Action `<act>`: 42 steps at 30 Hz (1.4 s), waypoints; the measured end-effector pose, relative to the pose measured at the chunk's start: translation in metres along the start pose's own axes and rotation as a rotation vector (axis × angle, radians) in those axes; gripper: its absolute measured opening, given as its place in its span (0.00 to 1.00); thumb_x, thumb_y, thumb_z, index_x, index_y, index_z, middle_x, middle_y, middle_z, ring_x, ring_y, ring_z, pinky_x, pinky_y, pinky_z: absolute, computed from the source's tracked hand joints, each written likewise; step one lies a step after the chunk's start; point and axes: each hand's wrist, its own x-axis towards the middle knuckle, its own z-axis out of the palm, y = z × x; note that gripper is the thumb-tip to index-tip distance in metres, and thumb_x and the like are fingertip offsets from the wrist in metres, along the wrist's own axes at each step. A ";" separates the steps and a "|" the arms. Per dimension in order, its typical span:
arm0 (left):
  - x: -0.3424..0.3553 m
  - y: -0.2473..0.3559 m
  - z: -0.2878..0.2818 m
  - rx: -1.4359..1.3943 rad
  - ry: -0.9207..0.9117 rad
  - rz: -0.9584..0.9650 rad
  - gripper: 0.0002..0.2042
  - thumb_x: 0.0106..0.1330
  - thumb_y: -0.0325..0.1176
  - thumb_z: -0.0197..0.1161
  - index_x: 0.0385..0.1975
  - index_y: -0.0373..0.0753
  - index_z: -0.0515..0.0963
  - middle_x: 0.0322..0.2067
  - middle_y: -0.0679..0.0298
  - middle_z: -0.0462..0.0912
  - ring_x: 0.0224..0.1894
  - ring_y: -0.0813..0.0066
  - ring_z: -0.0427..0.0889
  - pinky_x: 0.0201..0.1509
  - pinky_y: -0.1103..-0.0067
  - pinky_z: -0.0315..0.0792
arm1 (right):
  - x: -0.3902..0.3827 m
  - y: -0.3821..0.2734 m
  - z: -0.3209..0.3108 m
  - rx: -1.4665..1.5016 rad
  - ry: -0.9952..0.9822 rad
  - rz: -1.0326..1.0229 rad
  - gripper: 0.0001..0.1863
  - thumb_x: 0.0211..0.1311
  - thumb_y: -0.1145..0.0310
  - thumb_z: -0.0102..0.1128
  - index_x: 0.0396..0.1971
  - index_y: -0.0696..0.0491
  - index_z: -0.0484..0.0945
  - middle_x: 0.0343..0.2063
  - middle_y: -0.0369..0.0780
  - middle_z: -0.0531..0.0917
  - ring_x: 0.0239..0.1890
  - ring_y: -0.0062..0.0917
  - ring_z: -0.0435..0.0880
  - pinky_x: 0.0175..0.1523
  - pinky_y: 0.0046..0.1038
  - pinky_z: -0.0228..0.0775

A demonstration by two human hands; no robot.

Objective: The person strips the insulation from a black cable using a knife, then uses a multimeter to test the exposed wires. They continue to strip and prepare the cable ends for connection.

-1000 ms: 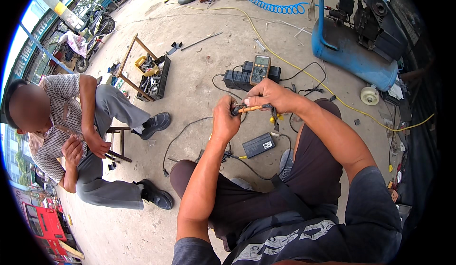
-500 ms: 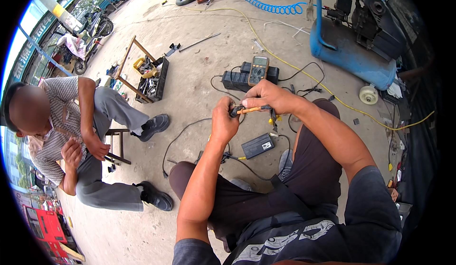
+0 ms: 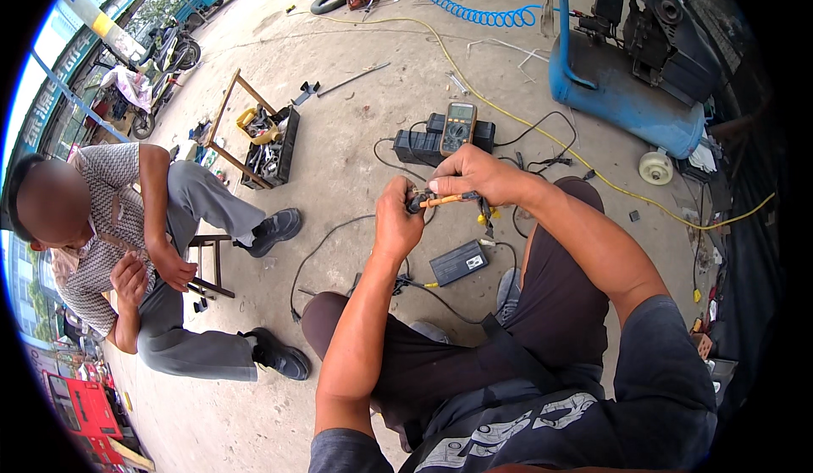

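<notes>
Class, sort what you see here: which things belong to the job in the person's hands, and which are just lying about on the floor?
In the job:
left hand gripping a small dark connector
right hand holding an orange-handled tool
multimeter, close in front

Lying about:
blue compressor tank
toolbox
coiled blue hose
yellow cable
small black adapter box

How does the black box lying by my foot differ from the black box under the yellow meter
The flat black box by your foot is slim, lies alone on bare concrete, and has a pale label on top. The black box under the meter is bulkier and taller, and carries the yellow meter across its top. The first lies nearer you, below your hands; the second lies beyond them. Both are dark, rectangular and have black leads running from them.
</notes>
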 end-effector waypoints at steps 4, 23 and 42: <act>0.001 0.009 -0.002 -0.065 -0.026 -0.051 0.11 0.50 0.17 0.63 0.26 0.32 0.66 0.25 0.47 0.71 0.28 0.45 0.70 0.32 0.63 0.65 | 0.000 0.003 -0.002 -0.020 0.011 -0.007 0.15 0.65 0.62 0.64 0.35 0.62 0.86 0.21 0.31 0.80 0.26 0.12 0.71 0.32 0.23 0.65; 0.000 0.002 -0.001 0.001 0.006 0.010 0.13 0.52 0.19 0.68 0.29 0.35 0.68 0.20 0.56 0.72 0.23 0.66 0.69 0.28 0.71 0.67 | 0.000 0.000 0.001 0.007 0.009 0.006 0.15 0.65 0.63 0.63 0.33 0.62 0.85 0.19 0.31 0.79 0.24 0.12 0.70 0.30 0.23 0.63; 0.000 -0.002 0.000 -0.004 0.006 0.010 0.13 0.52 0.18 0.68 0.29 0.35 0.68 0.21 0.57 0.71 0.23 0.67 0.68 0.28 0.72 0.66 | 0.000 -0.001 -0.003 -0.022 0.009 -0.022 0.15 0.65 0.62 0.63 0.37 0.62 0.86 0.23 0.33 0.82 0.28 0.14 0.74 0.35 0.22 0.67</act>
